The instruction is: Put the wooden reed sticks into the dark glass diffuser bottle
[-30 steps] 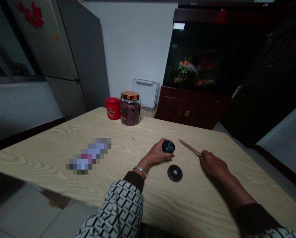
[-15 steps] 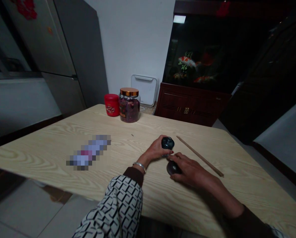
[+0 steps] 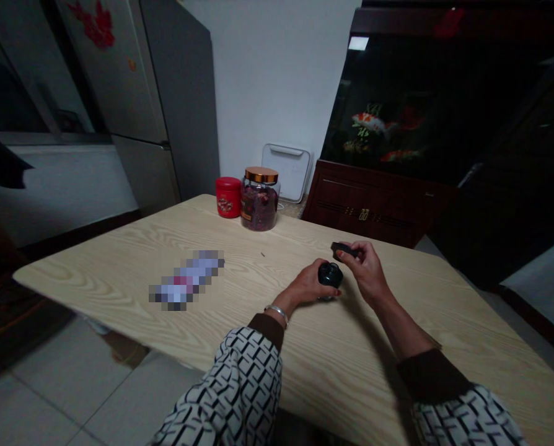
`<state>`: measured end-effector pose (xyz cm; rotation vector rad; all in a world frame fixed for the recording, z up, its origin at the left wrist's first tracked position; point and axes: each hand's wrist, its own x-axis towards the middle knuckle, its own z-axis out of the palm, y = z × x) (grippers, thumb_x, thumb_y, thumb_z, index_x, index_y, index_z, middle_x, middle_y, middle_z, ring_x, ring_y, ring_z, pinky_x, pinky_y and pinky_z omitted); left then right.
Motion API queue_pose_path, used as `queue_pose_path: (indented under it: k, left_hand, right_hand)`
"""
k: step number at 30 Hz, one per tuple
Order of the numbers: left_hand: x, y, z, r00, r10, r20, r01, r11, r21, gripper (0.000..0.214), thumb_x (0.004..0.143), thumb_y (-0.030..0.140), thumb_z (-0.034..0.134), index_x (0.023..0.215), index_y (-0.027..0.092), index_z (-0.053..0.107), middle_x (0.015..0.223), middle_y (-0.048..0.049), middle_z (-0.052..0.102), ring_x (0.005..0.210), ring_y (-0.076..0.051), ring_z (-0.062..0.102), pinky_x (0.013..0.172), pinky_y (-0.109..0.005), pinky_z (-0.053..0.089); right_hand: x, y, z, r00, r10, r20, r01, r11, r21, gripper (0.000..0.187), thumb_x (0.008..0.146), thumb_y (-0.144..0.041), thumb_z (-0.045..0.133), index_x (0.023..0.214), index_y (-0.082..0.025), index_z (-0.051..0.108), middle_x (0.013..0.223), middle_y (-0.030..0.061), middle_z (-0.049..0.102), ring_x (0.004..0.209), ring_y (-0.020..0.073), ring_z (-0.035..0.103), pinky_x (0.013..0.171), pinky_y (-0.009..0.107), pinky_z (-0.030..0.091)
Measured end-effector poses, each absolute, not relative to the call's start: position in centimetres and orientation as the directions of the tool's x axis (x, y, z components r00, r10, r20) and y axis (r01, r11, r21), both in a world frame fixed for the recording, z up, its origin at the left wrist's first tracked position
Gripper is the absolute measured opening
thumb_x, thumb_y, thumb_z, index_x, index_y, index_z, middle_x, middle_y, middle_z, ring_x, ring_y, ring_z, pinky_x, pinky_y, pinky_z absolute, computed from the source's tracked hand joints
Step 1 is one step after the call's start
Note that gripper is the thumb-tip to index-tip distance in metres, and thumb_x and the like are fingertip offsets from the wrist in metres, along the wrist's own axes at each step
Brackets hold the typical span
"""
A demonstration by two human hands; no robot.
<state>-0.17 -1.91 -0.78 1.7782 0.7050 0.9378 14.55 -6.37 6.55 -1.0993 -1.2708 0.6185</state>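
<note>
A small dark round jar (image 3: 330,273) stands on the light wooden table (image 3: 119,260), and my left hand (image 3: 307,286) is wrapped round its left side. My right hand (image 3: 364,267) holds the jar's dark flat lid (image 3: 343,249) in its fingertips, just above and right of the jar's mouth. The lid does not touch the jar. The chopsticks seen earlier are hidden behind my right arm.
At the table's far edge stand a red tin (image 3: 228,197) and a glass jar with a copper lid (image 3: 259,199). A blurred flat object (image 3: 186,288) lies left of my hands. A fridge (image 3: 132,93) stands at the back left, a fish tank on a dark cabinet (image 3: 379,155) at the back right.
My right hand let go of the chopsticks, reached to the lid lying on the table, picked it up and lifted it beside the jar. My left hand stayed on the jar.
</note>
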Motion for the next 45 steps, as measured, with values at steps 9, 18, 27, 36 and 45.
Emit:
queue_pose_path:
  k: [9, 18, 27, 36, 45]
  left_hand:
    - [-0.3, -1.7, -0.7, 0.58, 0.768, 0.273, -0.016, -0.324, 0.946, 0.075, 0.06, 0.031, 0.084, 0.127, 0.014, 0.054, 0.102, -0.0085, 0.064, 0.087, -0.019, 0.059, 0.076, -0.032, 0.048]
    - [-0.5, -1.8, -0.5, 0.568, 0.774, 0.28, 0.011, -0.348, 0.937, 0.074, 0.059, 0.035, 0.086, 0.124, 0.016, 0.056, 0.105, -0.0072, 0.065, 0.091, -0.02, 0.059, 0.079, -0.033, 0.047]
    - [-0.4, -1.7, -0.5, 0.566, 0.776, 0.279, 0.013, -0.347, 0.938, 0.076, 0.058, 0.035, 0.087, 0.124, 0.015, 0.055, 0.107, -0.0095, 0.065, 0.096, -0.023, 0.06, 0.083, -0.037, 0.048]
    - [-0.2, -1.3, -1.1, 0.585, 0.761, 0.279, 0.004, -0.347, 0.938, 0.075, 0.058, 0.036, 0.087, 0.123, 0.016, 0.055, 0.108, -0.0084, 0.065, 0.096, -0.022, 0.06, 0.084, -0.036, 0.048]
    - [-0.3, -1.5, -0.7, 0.579, 0.763, 0.287, -0.027, -0.334, 0.942, 0.073, 0.059, 0.033, 0.087, 0.122, 0.015, 0.055, 0.11, -0.0085, 0.065, 0.097, -0.022, 0.059, 0.083, -0.033, 0.048]
  right_hand:
    - [16.0, -7.0, 5.4, -0.043, 0.909, 0.414, 0.475, 0.383, -0.792, 0.047, 0.083, -0.042, 0.07, 0.12, -0.027, 0.046, 0.125, 0.0093, 0.06, 0.117, 0.0256, 0.059, 0.099, 0.048, 0.049]
    - [18.0, -6.4, 10.5, -0.393, 0.907, 0.154, 0.669, 0.396, -0.629, 0.048, 0.082, -0.031, 0.065, 0.128, -0.022, 0.056, 0.127, 0.01, 0.063, 0.114, 0.0268, 0.062, 0.099, 0.045, 0.049]
    - [17.7, -6.0, 12.3, -0.416, 0.906, 0.083, 0.7, 0.377, -0.606, 0.04, 0.076, -0.029, 0.069, 0.114, -0.021, 0.059, 0.106, 0.0058, 0.069, 0.095, 0.0224, 0.066, 0.084, 0.037, 0.051]
    - [15.9, -6.6, 13.0, -0.245, 0.967, 0.075, 0.947, 0.255, -0.197, 0.046, 0.074, -0.054, 0.072, 0.102, -0.022, 0.056, 0.096, 0.0079, 0.068, 0.084, 0.0259, 0.064, 0.073, 0.036, 0.048]
    - [16.9, -7.4, 12.8, -0.419, 0.899, 0.127, 0.837, 0.437, -0.33, 0.087, 0.075, -0.046, 0.071, 0.152, -0.027, 0.034, 0.149, 0.0118, 0.049, 0.132, 0.0299, 0.051, 0.105, 0.045, 0.043]
